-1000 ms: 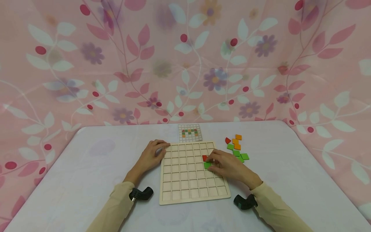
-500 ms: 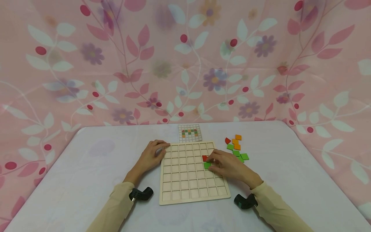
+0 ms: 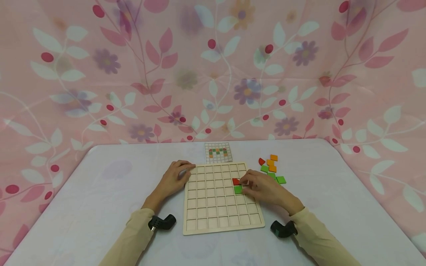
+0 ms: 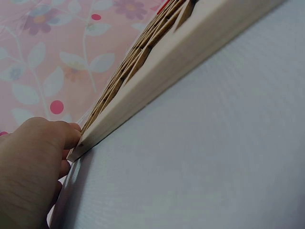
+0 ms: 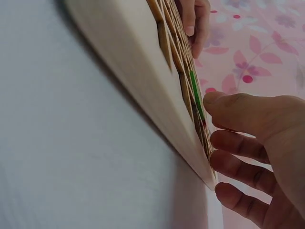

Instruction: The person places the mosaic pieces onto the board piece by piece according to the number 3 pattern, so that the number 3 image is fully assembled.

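A pale wooden grid board (image 3: 211, 212) lies in front of me. My left hand (image 3: 174, 176) holds its far left corner; in the left wrist view the thumb sits at the board's edge, the other fingers partly hidden behind. A red rounded piece (image 3: 235, 181) fills one cell toward the board's right side, and a green square tile (image 3: 237, 190) occupies the cell just nearer to me. My right hand (image 3: 266, 187) hovers at these two, fingertips close to their right side. In the right wrist view its loosely bent fingers stand apart from the thumb, with nothing between them.
Beyond the board lies a printed pattern card (image 3: 217, 160). Right of the board are loose pieces: a red quarter-round piece (image 3: 261, 161), orange squares (image 3: 274, 157) and green squares (image 3: 281, 180), some partly covered by my right hand. A floral cloth (image 3: 213, 74) hangs behind the table.
My right hand has drawn back slightly to the right, baring more of the red piece. The left hand and the board stay where they were.
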The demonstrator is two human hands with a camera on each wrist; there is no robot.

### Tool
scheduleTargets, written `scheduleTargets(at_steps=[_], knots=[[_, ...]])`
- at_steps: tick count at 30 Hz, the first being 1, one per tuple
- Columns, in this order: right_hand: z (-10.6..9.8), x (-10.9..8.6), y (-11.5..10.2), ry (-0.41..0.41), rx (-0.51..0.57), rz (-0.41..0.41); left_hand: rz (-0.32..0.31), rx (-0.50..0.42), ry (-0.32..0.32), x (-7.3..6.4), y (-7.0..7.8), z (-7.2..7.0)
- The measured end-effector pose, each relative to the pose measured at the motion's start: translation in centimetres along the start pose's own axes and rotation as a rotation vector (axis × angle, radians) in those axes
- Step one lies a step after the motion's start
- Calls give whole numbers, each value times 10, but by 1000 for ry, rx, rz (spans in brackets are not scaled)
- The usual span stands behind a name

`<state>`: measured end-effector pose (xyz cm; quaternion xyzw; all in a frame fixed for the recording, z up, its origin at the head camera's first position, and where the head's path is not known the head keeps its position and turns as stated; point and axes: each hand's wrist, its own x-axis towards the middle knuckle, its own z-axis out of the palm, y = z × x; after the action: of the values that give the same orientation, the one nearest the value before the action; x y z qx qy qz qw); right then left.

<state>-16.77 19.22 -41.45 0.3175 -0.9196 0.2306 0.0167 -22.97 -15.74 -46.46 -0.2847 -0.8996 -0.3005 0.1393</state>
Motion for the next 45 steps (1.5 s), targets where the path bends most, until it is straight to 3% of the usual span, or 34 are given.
scheduleTargets(at_steps=[12,22,45], knots=[[-13,-5,15,89,2,36,40,1,41,0,1,0],[-18,-7,35,119,-12,109,14,-5,14,-1,0,0],[-31,-19,67,214,-14,218,46,-1,51,-1,1,1]])
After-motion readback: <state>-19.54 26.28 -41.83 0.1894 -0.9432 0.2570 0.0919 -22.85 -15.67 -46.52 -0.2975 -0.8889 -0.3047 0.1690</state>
